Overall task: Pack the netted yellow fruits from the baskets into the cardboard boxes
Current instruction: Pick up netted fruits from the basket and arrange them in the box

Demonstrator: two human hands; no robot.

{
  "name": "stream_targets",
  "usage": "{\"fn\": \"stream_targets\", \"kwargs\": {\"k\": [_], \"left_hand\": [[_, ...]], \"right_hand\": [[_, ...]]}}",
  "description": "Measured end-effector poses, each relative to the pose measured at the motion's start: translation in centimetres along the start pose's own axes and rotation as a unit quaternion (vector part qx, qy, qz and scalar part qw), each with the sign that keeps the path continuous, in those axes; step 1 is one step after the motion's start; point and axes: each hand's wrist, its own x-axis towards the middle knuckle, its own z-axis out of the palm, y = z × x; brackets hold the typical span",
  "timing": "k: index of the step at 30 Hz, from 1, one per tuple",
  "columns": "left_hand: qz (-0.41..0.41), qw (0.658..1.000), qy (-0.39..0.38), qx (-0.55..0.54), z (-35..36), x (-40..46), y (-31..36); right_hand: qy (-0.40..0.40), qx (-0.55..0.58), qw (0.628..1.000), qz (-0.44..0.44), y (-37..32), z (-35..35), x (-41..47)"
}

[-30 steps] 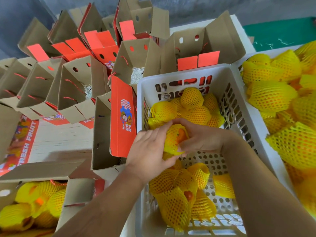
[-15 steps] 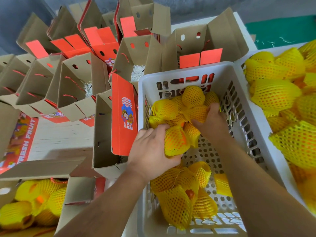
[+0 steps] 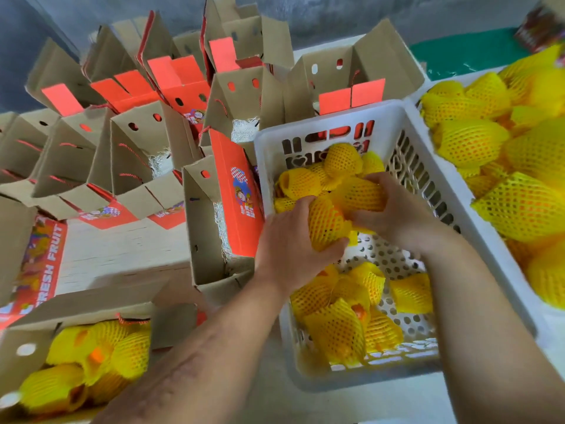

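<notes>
The right hand (image 3: 394, 209) has drawn back from the far pile and now grips 1 netted fruit (image 3: 360, 193) beside the left hand (image 3: 293, 243), which still clutches another netted fruit (image 3: 325, 223). Both fruits sit over the middle of the white basket (image 3: 477, 240). The open cardboard box (image 3: 211, 240) stands just left of it.

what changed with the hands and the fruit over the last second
The right hand let go of the shared fruit, reached toward the far pile in the white basket and now grips a second netted fruit. The left hand kept its netted fruit, now holding it alone. The open cardboard box beside the basket and the fruits at the basket's near end stayed put.
</notes>
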Motion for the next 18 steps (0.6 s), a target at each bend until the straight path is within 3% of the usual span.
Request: {"fn": "stream_targets", "kwargs": {"k": [2, 3, 6, 8, 14, 18], "left_hand": [[-0.033, 0.986, -0.014, -0.164, -1.3, -1.6, 0.5], [-0.049, 0.963, -0.030, -0.265, -2.3, -2.8, 0.9], [-0.085, 0.841, -0.065, -0.530, -5.2, -7.6, 1.1], [-0.108, 0.794, -0.086, -0.591, -8.2, -11.4, -0.9], [-0.187, 0.824, -0.130, -0.520, -20.0, -21.0, -14.6], [-0.221, 0.845, -0.126, -0.470, -25.0, -25.1, -24.4]], "right_hand": [[0.035, 0.069, 0.997, -0.012, -1.6, 0.7, -4.7], [0.053, 0.109, 0.992, -0.022, -2.4, 1.1, -6.9], [0.056, 0.219, 0.974, -0.030, -5.4, 3.4, -12.7], [0.042, 0.243, 0.968, -0.049, -7.9, 6.2, -15.9], [-0.055, 0.235, 0.964, -0.114, -16.3, 21.4, -20.4], [-0.111, 0.269, 0.953, -0.085, -19.4, 32.5, -20.2]]}}
